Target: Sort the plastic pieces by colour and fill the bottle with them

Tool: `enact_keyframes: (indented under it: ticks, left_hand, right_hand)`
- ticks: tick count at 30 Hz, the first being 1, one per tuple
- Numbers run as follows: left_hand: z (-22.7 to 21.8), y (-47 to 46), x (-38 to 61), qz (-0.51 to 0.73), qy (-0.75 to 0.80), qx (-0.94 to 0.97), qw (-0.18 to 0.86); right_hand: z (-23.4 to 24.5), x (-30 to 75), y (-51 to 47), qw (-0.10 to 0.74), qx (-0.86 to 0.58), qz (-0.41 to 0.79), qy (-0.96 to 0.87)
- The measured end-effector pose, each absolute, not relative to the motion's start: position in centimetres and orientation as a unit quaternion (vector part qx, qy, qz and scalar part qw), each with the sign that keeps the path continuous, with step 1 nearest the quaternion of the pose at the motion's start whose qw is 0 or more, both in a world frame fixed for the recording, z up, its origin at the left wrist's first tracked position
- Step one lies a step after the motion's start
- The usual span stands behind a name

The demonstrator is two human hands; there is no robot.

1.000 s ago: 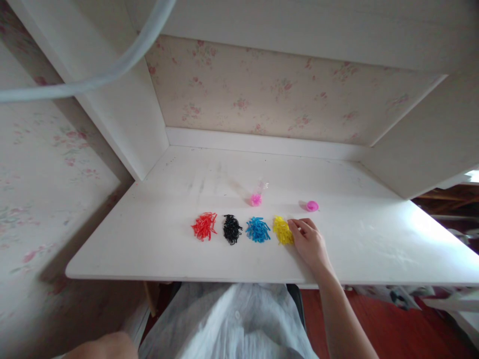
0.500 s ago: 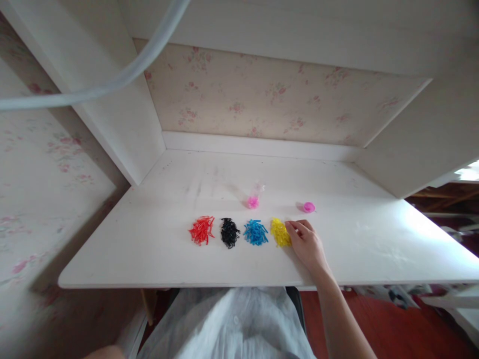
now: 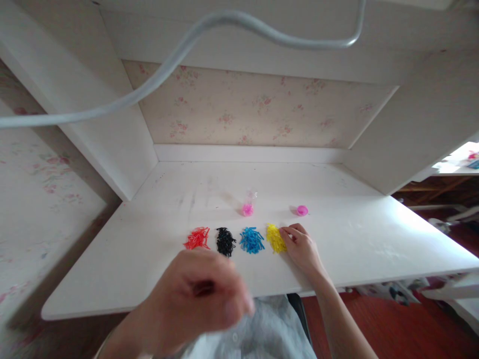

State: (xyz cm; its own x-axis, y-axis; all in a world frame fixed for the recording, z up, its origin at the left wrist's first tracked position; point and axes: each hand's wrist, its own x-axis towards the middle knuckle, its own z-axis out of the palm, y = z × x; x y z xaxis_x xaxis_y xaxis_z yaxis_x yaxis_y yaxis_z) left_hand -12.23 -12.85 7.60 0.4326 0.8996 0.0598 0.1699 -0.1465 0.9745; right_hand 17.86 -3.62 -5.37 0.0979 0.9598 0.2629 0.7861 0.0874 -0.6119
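My right hand (image 3: 299, 247) rests at the right edge of a pile of small yellow bands (image 3: 276, 239). Its thumb and fingertips are pinched together there, hiding whatever is between them. Closer to the camera, my left hand (image 3: 198, 296) is raised over the front edge of the desk. Motion blurs it, but its fingers are curled in towards the thumb; I cannot make out anything in them. To the left of the yellow pile lie piles of blue bands (image 3: 252, 240), black bands (image 3: 225, 242) and red bands (image 3: 197, 238). The left hand covers the red pile's near edge.
Behind the piles stands a small clear container (image 3: 251, 193) with pink at its bottom (image 3: 247, 209). A round pink lid-like piece (image 3: 302, 210) lies to its right. White panels flank the desk (image 3: 359, 234), and a white cable (image 3: 232, 19) crosses high in front.
The left hand has risen from the lower left edge into the middle foreground. My right hand stays at the yellow pile. The camera's view has shifted slightly.
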Motion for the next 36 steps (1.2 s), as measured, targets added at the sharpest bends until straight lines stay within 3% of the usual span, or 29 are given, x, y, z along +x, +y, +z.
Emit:
enact_keyframes:
  ticks: [3, 8, 10, 23, 36]
  left_hand:
    - [7.7, -8.2, -7.8, 0.28, 0.408, 0.733, 0.467]
    - [3.5, -3.2, -2.3, 0.184, 0.448, 0.853, 0.196]
    - [2.0, -1.6, -1.0, 0.144, 0.458, 0.865, 0.143]
    - [-1.8, 3.6, 2.3, 0.084, 0.442, 0.886, 0.115]
    - [-0.7, 2.8, 0.5, 0.12, 0.446, 0.879, 0.115]
  right_hand:
    - [-5.5, 17.9, -3.5, 0.338, -0.658, 0.123, -0.662]
    - [-5.8, 18.1, -3.3, 0.348, -0.647, 0.138, -0.664]
    - [-5.8, 18.2, -3.3, 0.367, -0.646, 0.141, -0.655]
    - [-5.4, 18.3, -3.5, 0.425, -0.645, 0.155, -0.615]
    - [-5.0, 18.2, -3.6, 0.414, -0.651, 0.158, -0.617]
